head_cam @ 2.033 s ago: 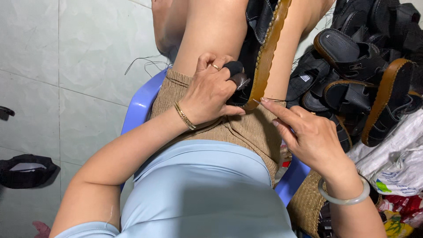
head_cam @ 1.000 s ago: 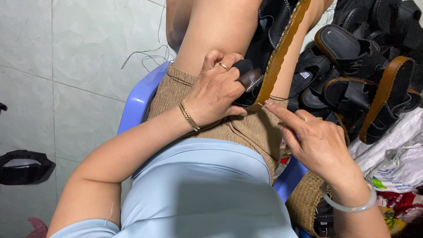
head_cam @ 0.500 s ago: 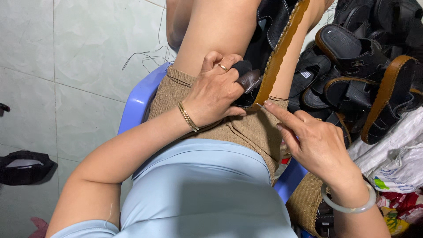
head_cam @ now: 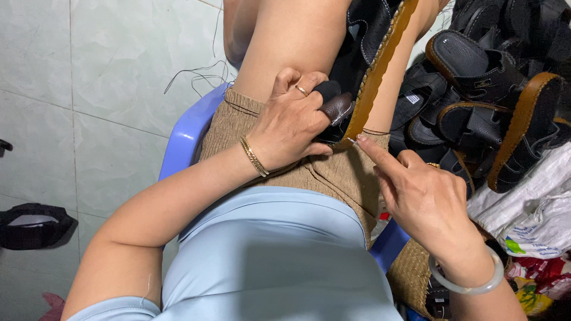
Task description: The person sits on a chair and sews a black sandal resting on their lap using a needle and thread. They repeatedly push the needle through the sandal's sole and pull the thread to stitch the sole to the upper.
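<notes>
Head view: looking down at a seated person's lap, both bare hands at work on a sandal
Left hand (head_cam: pixel 291 122): closed in a firm grip around the black leather sandal (head_cam: pixel 363 35) near the lower end of its sole — the fingertips wear dark leather guards, a ring sits on one finger, a gold bracelet (head_cam: pixel 254 156) on the wrist
Right hand (head_cam: pixel 425 199): forefinger stretched out, its tip pressing a small needle (head_cam: pixel 352 141) at the lower end of the tan sole edge (head_cam: pixel 377 65); the other fingers are curled in, and whether thumb and finger pinch the needle I cannot tell; a pale bangle (head_cam: pixel 470 279) circles the wrist
Sandal's place: held upright between the bare knees, resting on the brown knitted shorts (head_cam: pixel 333 172), its sole edge facing the right hand, a thin thread running from it across the thigh
Seat: blue plastic chair (head_cam: pixel 187 134)
Right side: a heap of finished black and tan sandals (head_cam: pixel 499 89), white plastic bags (head_cam: pixel 529 214) just below them
Left side: pale tiled floor (head_cam: pixel 89 71) — loose dark threads (head_cam: pixel 196 74) on it
</notes>
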